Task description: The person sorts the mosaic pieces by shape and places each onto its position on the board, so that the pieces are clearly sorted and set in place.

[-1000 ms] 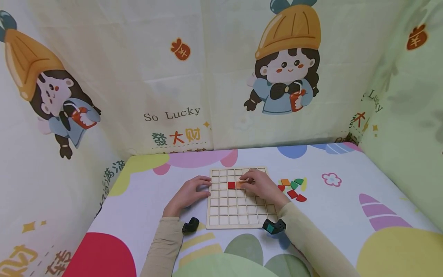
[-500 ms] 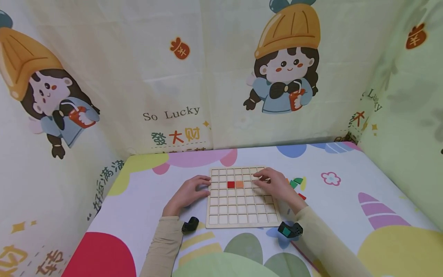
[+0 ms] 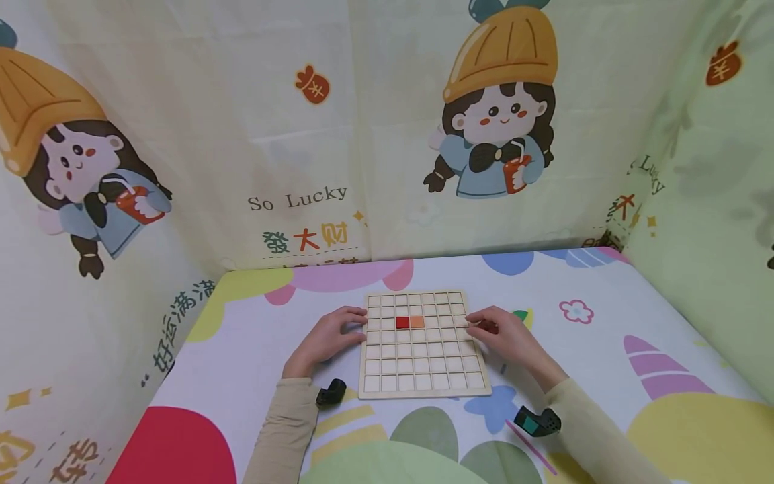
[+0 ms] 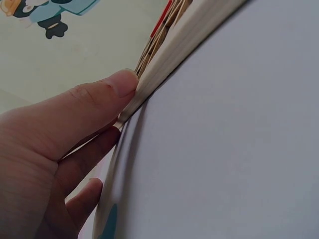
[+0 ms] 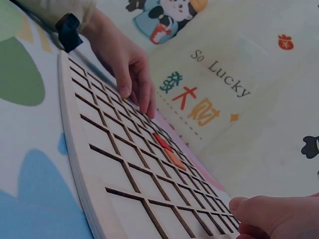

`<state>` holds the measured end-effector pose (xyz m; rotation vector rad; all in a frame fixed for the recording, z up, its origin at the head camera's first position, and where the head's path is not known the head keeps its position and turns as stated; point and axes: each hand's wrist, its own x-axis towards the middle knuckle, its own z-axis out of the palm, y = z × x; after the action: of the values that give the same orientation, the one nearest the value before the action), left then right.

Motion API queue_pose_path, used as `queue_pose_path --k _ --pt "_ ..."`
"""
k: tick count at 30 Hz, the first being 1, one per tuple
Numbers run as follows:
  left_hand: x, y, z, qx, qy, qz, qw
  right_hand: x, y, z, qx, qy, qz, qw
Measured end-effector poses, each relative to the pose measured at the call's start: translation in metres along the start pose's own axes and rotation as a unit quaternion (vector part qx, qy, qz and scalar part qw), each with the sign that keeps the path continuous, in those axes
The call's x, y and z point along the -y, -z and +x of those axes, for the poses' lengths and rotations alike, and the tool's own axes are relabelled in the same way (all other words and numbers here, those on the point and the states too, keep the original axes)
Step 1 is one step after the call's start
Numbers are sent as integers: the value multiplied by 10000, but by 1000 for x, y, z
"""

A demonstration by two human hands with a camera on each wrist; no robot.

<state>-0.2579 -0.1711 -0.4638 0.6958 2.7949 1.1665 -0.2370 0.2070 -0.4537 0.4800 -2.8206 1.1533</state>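
Note:
A pale wooden grid board [image 3: 422, 367] lies on the table. Side by side in two of its cells, in the upper middle, sit a red square tile [image 3: 402, 323] and an orange square tile [image 3: 417, 322]. My left hand [image 3: 325, 341] rests at the board's left edge, its thumb and fingertips against the frame; the left wrist view shows the thumb tip [image 4: 124, 83] on the rim. At the right edge is my right hand [image 3: 512, 341], fingers loosely bent and nothing visible between them. Behind it a green piece [image 3: 520, 314] and a yellow piece [image 3: 529, 318] peek out.
The table carries a cloth [image 3: 387, 444] printed with coloured shapes. Patterned fabric walls [image 3: 205, 134] stand behind and at both sides. A black wrist camera [image 3: 331, 393] sits by the left sleeve, another black camera [image 3: 538, 422] by the right.
My right hand has let go of the orange tile, which now shows in full beside the red one, and has moved right to the board's edge, over the loose pieces. My left hand stays put.

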Motion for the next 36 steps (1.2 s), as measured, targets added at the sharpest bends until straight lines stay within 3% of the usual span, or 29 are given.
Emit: queue_pose_path --k 8,15,23,36 --pt "1 -1 0 -72 49 -88 9999 -5 7 -15 -56 50 -86 9999" --pt "1 -1 0 -73 67 -90 9999 -8 13 -23 -120 -373 -169 9991" --pt "0 -1 -1 -43 134 -91 9999 -18 24 -25 -297 -592 -254 9975" --pt "0 -1 0 -67 109 -99 9999 -34 40 -20 -372 -1181 -344 9917"
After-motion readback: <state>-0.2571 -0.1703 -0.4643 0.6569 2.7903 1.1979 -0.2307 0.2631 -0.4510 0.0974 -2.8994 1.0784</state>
